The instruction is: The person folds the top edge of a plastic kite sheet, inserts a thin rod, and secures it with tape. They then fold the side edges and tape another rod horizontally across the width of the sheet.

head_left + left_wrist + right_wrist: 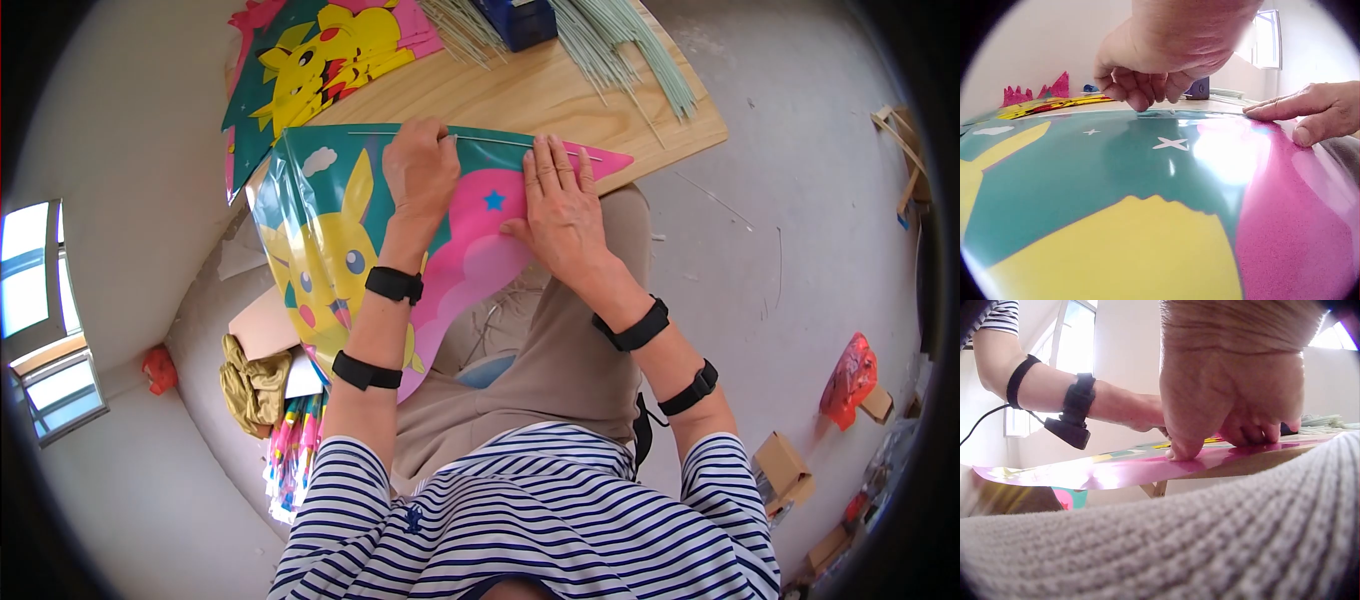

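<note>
Sheet [465, 235] of glossy plastic, teal and pink with a big yellow cartoon character, lies along the near edge of my wooden table [470, 95]. A lot of it sticks out past that edge toward my lap, and its pink tip stops short of the table's right corner. A thin pale rod [490, 141] runs just inside the sheet's far edge.

Room-wise, there's a band of wood between that far edge and the loose pale sticks [625, 55] and blue box [520, 22] on the table's far side, plus more wood from the pink tip to the right corner. Left side's tighter: a pile of printed sheets [330, 60] takes up the far left part, right up close to mine.

Grip: my left hand [420, 170] is bunched over the rod toward its left end, fingers curled and tips together, down at the sheet. Honestly can't tell if they're pinching the rod or just leaning on it. My right hand [566, 215] isn't clamped on anything; fingers pretty straight, lying across the rod's right stretch near the pink tip, thumb out sideways, touching the pink part.
</note>
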Demonstrator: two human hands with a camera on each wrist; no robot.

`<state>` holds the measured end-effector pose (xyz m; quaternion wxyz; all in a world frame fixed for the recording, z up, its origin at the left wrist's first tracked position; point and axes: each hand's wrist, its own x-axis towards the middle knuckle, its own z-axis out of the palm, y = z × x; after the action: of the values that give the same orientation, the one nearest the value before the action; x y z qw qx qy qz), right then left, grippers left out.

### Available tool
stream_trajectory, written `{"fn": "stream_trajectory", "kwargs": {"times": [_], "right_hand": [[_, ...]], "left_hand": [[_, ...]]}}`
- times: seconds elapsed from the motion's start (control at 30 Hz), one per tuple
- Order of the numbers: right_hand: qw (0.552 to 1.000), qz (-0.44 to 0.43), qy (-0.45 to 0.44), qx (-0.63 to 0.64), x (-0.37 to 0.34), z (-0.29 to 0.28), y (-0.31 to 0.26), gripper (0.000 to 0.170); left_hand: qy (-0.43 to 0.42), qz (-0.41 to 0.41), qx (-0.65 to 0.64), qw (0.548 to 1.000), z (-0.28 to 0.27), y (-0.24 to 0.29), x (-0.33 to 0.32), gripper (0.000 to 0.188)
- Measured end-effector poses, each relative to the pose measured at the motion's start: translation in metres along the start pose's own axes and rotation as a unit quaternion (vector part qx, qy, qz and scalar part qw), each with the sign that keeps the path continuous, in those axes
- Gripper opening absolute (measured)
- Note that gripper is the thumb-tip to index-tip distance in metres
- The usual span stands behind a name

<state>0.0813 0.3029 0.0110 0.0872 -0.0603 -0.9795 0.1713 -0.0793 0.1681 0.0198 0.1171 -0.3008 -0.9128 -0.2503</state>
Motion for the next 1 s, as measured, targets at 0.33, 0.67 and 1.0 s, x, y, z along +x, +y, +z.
{"fn": "stream_trajectory", "kwargs": {"times": [0.33,0.67,1.0], "right_hand": [[1.000,0.002,-0.004,-0.016,-0.0001,0.0013,-0.0012,0.094],[1.000,0.006,-0.005,-0.022,-0.0004,0.0054,-0.0009,0.095],[1.000,0.018,-0.002,-0.010,-0.0014,0.0062,-0.0028,0.095]], "left_hand": [[-0.007,0.006,0.003,1.000,-0.0034,-0.0086,-0.0100,0.007],[-0.004,0.027,0.019,0.999,0.0003,-0.0101,-0.0096,0.003],[-0.001,0.024,0.028,0.999,0.0002,-0.0094,-0.0092,0.004]]}}
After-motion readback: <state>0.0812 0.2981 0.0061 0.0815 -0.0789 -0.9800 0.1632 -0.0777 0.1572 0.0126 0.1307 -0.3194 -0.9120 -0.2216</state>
